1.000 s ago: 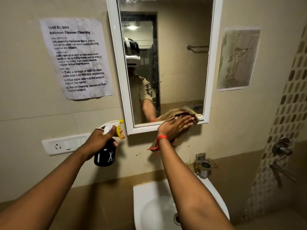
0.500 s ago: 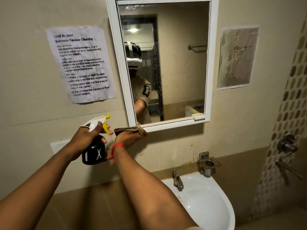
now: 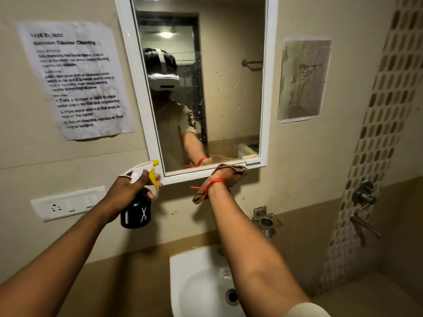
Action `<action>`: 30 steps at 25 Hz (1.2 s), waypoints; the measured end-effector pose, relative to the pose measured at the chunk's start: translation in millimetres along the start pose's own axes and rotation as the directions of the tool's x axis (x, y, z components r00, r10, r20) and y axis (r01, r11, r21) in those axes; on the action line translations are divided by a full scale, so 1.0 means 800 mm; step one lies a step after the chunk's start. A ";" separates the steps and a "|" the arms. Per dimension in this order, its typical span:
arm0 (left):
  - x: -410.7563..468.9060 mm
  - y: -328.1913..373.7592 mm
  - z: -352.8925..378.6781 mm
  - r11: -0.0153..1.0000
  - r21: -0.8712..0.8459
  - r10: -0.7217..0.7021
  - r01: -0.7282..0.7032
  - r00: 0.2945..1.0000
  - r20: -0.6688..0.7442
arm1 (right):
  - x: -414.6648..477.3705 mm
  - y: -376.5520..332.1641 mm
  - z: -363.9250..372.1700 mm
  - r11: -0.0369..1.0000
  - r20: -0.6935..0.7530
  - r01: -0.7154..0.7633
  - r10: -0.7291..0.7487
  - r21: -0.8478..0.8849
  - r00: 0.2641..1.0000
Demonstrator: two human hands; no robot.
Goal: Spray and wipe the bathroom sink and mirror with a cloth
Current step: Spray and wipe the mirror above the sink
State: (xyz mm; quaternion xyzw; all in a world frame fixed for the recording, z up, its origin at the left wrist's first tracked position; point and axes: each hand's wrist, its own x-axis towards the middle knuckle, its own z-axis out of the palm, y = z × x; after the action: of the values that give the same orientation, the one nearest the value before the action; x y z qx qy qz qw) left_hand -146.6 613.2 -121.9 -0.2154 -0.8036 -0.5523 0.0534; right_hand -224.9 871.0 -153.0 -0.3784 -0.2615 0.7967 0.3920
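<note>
- Brown, soft cloth point(image 3: 231, 171) is bunched under the right hand point(image 3: 225, 178), which presses it on the bottom edge of the mirror point(image 3: 231, 88), toward its right corner; a limp tail hangs below the wrist.
- Glossy black spray bottle point(image 3: 136, 211), rounded, with a white-and-yellow plastic trigger, is gripped by the left hand point(image 3: 128, 188) beside the mirror's lower left corner.
- White glazed sink point(image 3: 183, 284) sits below, smooth and curved.

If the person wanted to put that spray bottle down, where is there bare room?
The white sink shows a bare flat rim left of its bowl, and the bowl holds only the drain. The back right is crowded by the metal holder.
</note>
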 end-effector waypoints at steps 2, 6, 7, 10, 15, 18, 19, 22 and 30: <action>0.009 0.003 0.024 1.000 0.001 0.000 0.000 1.000 -0.002 | 0.035 -0.014 -0.005 0.984 0.058 -0.062 0.053 0.170 0.997; 0.029 0.022 0.075 1.000 -0.015 0.015 -0.015 1.000 0.002 | 0.114 -0.045 -0.016 0.975 0.125 -0.006 -0.022 0.220 0.992; 0.036 0.026 0.087 0.999 -0.043 0.027 -0.027 1.000 -0.001 | 0.127 -0.052 -0.020 0.977 0.150 0.025 -0.058 0.211 0.987; 0.052 0.044 0.135 0.994 -0.095 0.046 -0.048 0.999 -0.024 | 0.178 -0.069 -0.034 0.951 0.364 0.304 -0.300 0.048 0.882; 0.067 0.066 0.198 0.991 -0.130 0.008 -0.014 0.999 -0.051 | 0.209 -0.080 -0.095 0.031 0.755 0.999 -0.656 0.019 0.006; 0.075 0.076 0.224 0.991 -0.133 0.008 -0.014 0.999 -0.047 | 0.219 -0.076 -0.104 -0.225 0.855 0.956 -0.441 0.188 -0.272; 0.077 0.082 0.231 0.990 -0.136 0.017 -0.025 0.998 -0.055 | 0.219 -0.080 -0.100 -0.205 0.863 0.956 -0.419 0.211 -0.281; 0.085 0.086 0.238 0.991 -0.130 0.019 -0.026 0.998 -0.055 | 0.225 -0.095 -0.090 -0.171 0.854 0.956 -0.433 0.238 -0.290; 0.073 0.090 0.238 0.995 -0.099 0.002 -0.009 0.997 -0.074 | 0.207 -0.033 -0.118 0.176 0.776 0.983 -0.612 -0.053 0.152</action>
State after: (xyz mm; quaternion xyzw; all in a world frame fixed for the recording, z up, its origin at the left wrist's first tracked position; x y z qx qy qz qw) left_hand -141.1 825.1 -113.8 -0.1994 -0.7721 -0.5989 0.0737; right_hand -204.7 1033.6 -254.4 0.0196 -0.7566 0.3758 0.5348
